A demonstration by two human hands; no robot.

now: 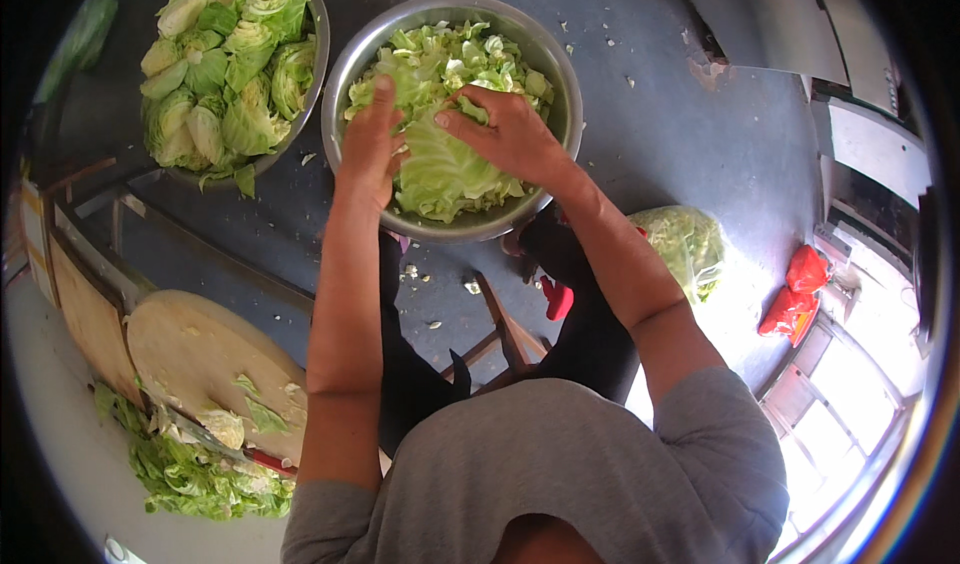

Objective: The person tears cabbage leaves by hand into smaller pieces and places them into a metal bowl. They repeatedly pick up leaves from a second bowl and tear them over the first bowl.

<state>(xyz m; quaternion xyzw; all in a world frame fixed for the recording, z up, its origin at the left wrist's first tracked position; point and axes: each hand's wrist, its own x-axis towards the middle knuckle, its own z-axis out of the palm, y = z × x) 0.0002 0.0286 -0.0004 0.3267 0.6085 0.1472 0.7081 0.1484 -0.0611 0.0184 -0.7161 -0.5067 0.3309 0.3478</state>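
Observation:
A wide stainless steel bowl [452,231] filled with torn cabbage pieces [420,57] stands before me. Over its middle, my right hand [504,130] pinches a large pale green cabbage leaf [450,170] between thumb and fingers. My left hand [367,147] is at the bowl's left side, thumb raised and apart from the fingers. Its fingertips are close to the leaf's left edge; whether they touch it is unclear. Up and to the left, a second metal bowl [321,46] is heaped with cut cabbage chunks [225,76].
At lower left, a round wooden chopping board [202,339] bears leaf scraps. A knife with a red handle [270,462] lies beside it, near a pile of outer leaves [195,481]. A clear plastic bag of greens [682,245] and red bags [799,290] sit to the right.

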